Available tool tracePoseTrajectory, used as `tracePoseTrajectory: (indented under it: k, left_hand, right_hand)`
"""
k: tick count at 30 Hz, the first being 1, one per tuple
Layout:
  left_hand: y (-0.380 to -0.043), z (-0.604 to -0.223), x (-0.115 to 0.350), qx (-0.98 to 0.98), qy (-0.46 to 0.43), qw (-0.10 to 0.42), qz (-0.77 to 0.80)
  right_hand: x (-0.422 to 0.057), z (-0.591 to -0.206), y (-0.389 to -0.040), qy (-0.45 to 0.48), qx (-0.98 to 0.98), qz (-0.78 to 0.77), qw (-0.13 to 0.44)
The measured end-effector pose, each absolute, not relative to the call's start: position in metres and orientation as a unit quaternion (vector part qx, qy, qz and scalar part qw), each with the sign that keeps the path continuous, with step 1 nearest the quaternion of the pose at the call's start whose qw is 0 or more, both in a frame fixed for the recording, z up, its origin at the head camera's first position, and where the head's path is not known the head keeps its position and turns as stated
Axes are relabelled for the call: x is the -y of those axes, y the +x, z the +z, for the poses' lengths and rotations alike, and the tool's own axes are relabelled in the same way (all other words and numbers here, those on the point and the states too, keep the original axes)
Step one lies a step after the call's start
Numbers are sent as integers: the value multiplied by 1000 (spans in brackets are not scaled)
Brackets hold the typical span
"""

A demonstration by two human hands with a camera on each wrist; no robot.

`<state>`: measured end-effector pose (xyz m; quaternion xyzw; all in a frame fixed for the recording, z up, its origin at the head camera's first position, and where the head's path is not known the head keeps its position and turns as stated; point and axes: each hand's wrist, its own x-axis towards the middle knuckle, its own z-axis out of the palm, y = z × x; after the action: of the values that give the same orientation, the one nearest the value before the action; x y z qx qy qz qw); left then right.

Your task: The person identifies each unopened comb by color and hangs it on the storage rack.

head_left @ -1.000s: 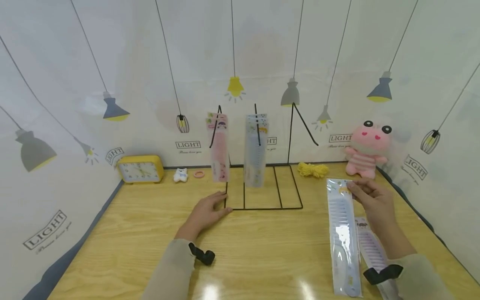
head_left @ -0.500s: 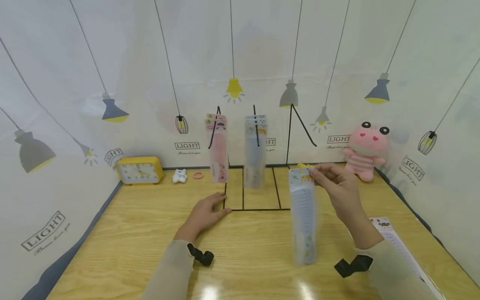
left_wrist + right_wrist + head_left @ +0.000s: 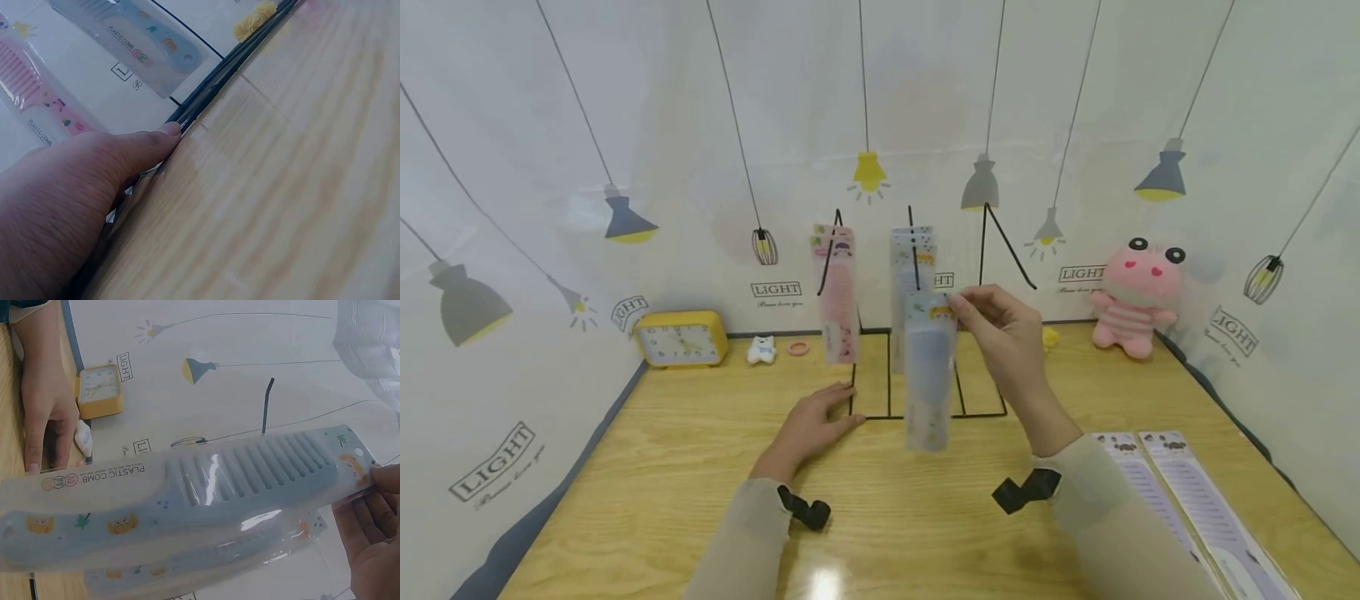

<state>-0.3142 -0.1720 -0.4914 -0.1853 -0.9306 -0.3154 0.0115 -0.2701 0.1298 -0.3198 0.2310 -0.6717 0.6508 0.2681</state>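
Note:
My right hand (image 3: 1007, 337) pinches the top corner of a blue packaged comb (image 3: 928, 383), which hangs in front of the rack's middle hook. In the right wrist view this comb (image 3: 250, 478) fills the middle, with another blue comb behind it. Black wire makes up the display rack (image 3: 932, 417); blue packaged combs (image 3: 901, 250) hang on its middle hook and pink packaged combs (image 3: 838, 308) on its left one. Nothing hangs on the right hook. My left hand (image 3: 808, 425) rests at the rack base's front left corner, its thumb (image 3: 153, 144) on the wire.
Purple packaged combs (image 3: 1210, 500) lie at the table's right. Along the back stand a yellow clock (image 3: 681, 339), a small white bear figure (image 3: 762, 350), a pink ring (image 3: 798, 348) and a pink plush toy (image 3: 1135, 304). Yellow yarn (image 3: 1049, 337) is mostly hidden behind my right hand.
My right hand has carried the blue comb leftward and up from the table's right side to the middle hook. The purple combs have come into fuller view. My left hand has stayed put.

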Motion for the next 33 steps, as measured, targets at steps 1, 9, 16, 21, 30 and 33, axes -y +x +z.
tracePoseTrajectory:
  k: [1,9,16,21,30,33]
  left_hand:
    - [-314,-491,172,930,-187,12,-316]
    - [-315,-491,172,929,-192,15,-318]
    - [-317,-495,173,929,-190,17,-316]
    - [-317,-496,174,929,-191,18,-318]
    - [-315,-494,172,926,-196,26,-322]
    - [-314,-494,172,926,-198,28,-322]
  right_hand:
    - [-127,-317,-271,231,671,652,269]
    - [-115,-313,-280,220,671,656,266]
    - [-113,-315,-285,203,681,646,277]
    - [-110,-315,-289,209,681,638,293]
    - [-108,-317,-305,206,699,612,309]
    - [-108,-319,-317,196,709,598,318]
